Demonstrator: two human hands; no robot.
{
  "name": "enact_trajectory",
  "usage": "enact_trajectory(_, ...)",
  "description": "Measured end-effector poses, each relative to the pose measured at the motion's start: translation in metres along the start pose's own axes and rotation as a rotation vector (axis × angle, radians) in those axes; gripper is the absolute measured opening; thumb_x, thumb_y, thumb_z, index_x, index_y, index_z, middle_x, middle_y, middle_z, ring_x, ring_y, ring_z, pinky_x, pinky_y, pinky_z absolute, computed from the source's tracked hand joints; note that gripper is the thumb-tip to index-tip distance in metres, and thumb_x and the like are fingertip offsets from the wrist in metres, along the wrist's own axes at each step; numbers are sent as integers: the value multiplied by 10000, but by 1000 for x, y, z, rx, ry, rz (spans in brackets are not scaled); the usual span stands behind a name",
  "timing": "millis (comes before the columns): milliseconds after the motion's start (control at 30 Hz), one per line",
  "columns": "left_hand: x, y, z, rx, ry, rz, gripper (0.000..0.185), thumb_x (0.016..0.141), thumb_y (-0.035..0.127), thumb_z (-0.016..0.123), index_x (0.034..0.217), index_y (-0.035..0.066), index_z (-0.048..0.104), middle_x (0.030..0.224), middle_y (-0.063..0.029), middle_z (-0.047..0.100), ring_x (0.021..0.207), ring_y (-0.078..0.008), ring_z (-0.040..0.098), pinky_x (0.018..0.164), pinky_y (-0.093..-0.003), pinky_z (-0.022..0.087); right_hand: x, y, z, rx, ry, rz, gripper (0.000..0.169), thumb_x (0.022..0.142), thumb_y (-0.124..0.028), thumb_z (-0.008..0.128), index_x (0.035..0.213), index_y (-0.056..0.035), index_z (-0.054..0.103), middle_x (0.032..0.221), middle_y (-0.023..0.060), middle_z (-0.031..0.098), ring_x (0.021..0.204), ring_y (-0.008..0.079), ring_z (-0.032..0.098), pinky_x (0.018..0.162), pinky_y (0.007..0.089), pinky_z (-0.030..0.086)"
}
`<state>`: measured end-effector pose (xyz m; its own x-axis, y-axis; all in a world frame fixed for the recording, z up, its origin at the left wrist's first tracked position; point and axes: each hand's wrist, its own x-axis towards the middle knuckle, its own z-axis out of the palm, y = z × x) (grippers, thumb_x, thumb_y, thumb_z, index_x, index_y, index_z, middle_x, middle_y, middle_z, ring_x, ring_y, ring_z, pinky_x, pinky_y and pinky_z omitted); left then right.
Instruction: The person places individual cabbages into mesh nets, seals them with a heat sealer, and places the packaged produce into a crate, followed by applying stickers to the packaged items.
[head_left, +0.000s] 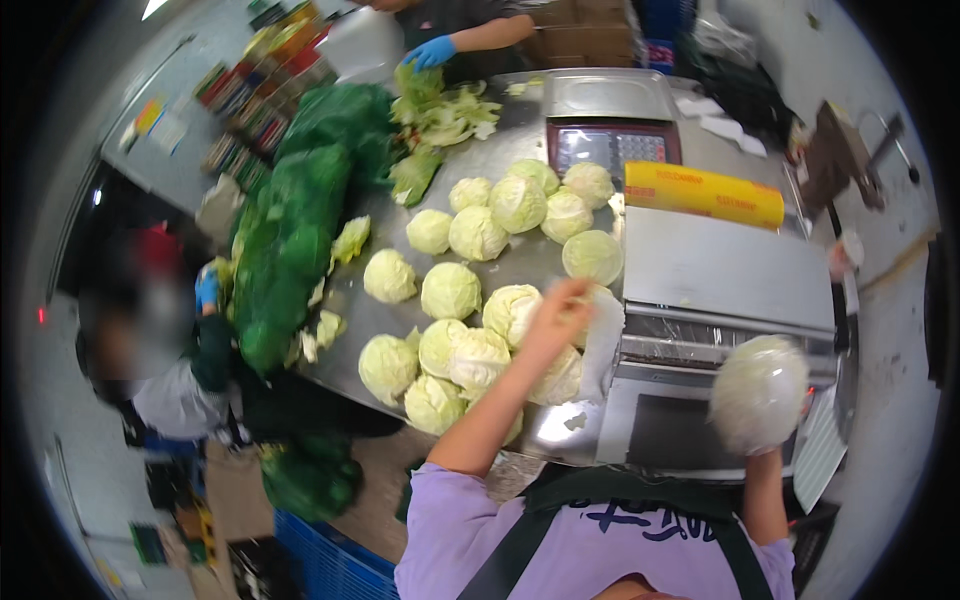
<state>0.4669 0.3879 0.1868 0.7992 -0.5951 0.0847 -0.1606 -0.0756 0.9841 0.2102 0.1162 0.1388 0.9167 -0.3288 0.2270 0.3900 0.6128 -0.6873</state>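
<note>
My left hand (564, 311) is blurred over the right side of a group of pale green cabbages (480, 358). Whether it holds anything is unclear. Just right of it lies a white cloth or paper (604, 349) at the edge of the film wrapping machine (727, 255). A cabbage in clear plastic film (759, 394) rests on my right hand (763, 454), which supports it from below and is mostly hidden. This wrapped cabbage is above the machine's dark plate (679, 431). More cabbages (517, 204) sit farther back on the steel table (337, 367).
A yellow film roll (703, 193) lies behind the machine, near a scale (611, 112). Green mesh sacks (292, 240) line the table's left side. A co-worker's blue-gloved hand (430, 52) touches loose leaves (446, 116); another person (172, 390) stands left. A blue crate (330, 555) is below.
</note>
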Motion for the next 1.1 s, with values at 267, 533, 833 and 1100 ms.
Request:
enact_trajectory(267, -12, -6, 33, -227, -150, 55, 161, 853, 64, 518, 976, -33, 553, 915, -122, 601, 828, -192, 580, 779, -308, 455, -188, -87, 13, 87, 1275, -781, 620, 821, -522, 499, 1286, -126, 392, 1310, 58, 422, 1185, 234, 421, 982, 422, 349)
enact_trajectory(533, -80, -2, 152, -185, -809, -93, 157, 860, 40, 485, 984, -22, 559, 917, -97, 612, 861, -153, 570, 812, -275, 438, -491, -53, 22, -416, 2184, -778, 584, 755, -403, 662, 1180, -54, 465, 1114, 77, 542, 977, 199, 550, 790, 349, 462)
enact_trajectory(833, -173, 21, 262, -83, -1133, -215, 184, 866, -3, 464, 1027, -25, 548, 992, -82, 571, 923, -147, 558, 844, -245, 419, -643, -15, -40, -1301, 1770, 707, 858, 468, -375, 823, 1168, -35, 461, 1070, 190, 529, 1027, 339, 498, 900, 375, 399)
enact_trajectory(1100, -219, 3, 260, 14, -880, -32, 179, 840, 108, 547, 990, 18, 587, 925, -72, 589, 850, -171, 578, 730, -250, 450, -585, -73, -84, -1556, 1062, 1174, 668, 644, -194, 733, 1230, -50, 447, 1152, 169, 511, 1051, 255, 501, 883, 337, 405)
